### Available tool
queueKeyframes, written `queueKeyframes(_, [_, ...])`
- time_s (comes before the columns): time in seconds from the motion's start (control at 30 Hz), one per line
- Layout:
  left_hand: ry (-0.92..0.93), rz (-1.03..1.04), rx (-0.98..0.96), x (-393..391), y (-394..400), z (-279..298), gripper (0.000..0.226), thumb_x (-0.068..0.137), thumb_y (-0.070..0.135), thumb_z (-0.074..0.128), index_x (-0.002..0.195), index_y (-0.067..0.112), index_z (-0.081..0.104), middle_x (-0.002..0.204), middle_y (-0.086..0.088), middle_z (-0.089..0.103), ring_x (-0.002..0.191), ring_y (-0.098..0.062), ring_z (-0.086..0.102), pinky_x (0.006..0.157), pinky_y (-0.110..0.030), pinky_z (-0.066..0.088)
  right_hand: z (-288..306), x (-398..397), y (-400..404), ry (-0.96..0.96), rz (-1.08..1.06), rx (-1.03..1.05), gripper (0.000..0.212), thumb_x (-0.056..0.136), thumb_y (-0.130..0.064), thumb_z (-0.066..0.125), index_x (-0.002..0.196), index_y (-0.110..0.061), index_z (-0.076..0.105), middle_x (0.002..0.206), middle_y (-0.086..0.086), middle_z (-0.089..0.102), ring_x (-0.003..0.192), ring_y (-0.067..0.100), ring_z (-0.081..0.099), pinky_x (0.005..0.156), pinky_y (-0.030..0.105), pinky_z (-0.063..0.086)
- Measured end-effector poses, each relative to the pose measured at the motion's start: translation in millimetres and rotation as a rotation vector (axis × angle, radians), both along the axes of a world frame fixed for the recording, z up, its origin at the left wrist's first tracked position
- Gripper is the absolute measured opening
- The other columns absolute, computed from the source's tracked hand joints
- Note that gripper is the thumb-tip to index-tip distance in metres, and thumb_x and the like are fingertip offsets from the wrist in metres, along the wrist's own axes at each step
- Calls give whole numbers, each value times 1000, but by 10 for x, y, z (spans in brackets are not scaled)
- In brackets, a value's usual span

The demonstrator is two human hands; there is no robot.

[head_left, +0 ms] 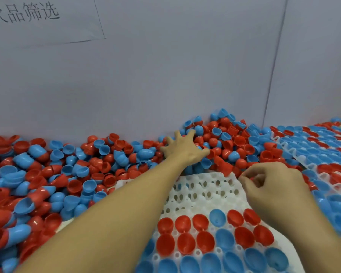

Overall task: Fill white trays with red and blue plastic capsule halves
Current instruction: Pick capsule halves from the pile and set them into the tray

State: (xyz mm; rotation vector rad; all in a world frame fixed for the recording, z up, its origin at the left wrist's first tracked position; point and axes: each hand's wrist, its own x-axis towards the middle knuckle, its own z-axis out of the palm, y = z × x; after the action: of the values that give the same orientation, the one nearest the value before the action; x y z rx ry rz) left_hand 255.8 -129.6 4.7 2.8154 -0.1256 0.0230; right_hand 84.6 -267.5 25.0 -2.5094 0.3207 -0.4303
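Nearest us, our white tray (pixel 203 191) holds rows of red and blue capsule halves (pixel 205 236), cups facing up, while its far pockets are bare; its long axis runs away from us toward the wall (pixel 165 75). Our right hand (pixel 272 186) hovers curled over the tray's far right corner, pinching something red. Farther off, our left hand (pixel 182 149) rests with fingers spread on the loose pile (pixel 77 164).

Pale grey-lavender panel wall (pixel 165 66) behind the work surface, evenly lit. Thin dark seams (pixel 274 62) divide it into sections. Upper left: a rectangular sheet outline (pixel 98 20) enclosing dark handwritten Chinese characters (pixel 24 13), partly cut off.
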Motion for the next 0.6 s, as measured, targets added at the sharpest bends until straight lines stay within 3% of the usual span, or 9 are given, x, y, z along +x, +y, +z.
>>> queueKeyframes(0.1, [176,79,-5,199,-215,-61,106,79,74,62,159,34,6,166,-18,2,149,-52,-2,111,-75,17,-25,26,88,-68,2,37,20,89,-26,69,72,-34,66,66,-15,64,62,8,61,60,36,59])
queueKeyframes(0.17, [224,122,-24,261,-278,-92,108,80,72,64,160,34,2,166,-22,-1,147,-57,-2,112,-77,13,-41,43,105,-69,5,63,16,89,-26,69,75,-33,68,67,-15,64,63,7,61,61,36,59])
queueKeyframes(0.3, [45,164,-14,231,-205,-178,91,81,65,66,155,41,18,155,-17,25,140,-47,23,103,-68,32,-69,38,87,-103,24,114,12,89,-26,68,79,-31,72,70,-13,65,65,7,62,61,34,58])
queueKeyframes(0.47, [119,139,14,222,-123,-112,91,86,45,71,156,44,12,149,-21,31,134,-46,36,102,-62,40,-89,39,73,-128,49,143,15,89,-25,69,76,-31,71,67,-14,65,64,5,61,56,25,51])
queueKeyframes(0.6, [36,110,-61,263,-5,-96,75,87,36,67,150,45,27,139,-14,45,124,-38,51,97,-55,49,-92,45,84,-134,62,152,18,89,-26,70,72,-33,69,65,-16,62,63,3,59,52,20,43])
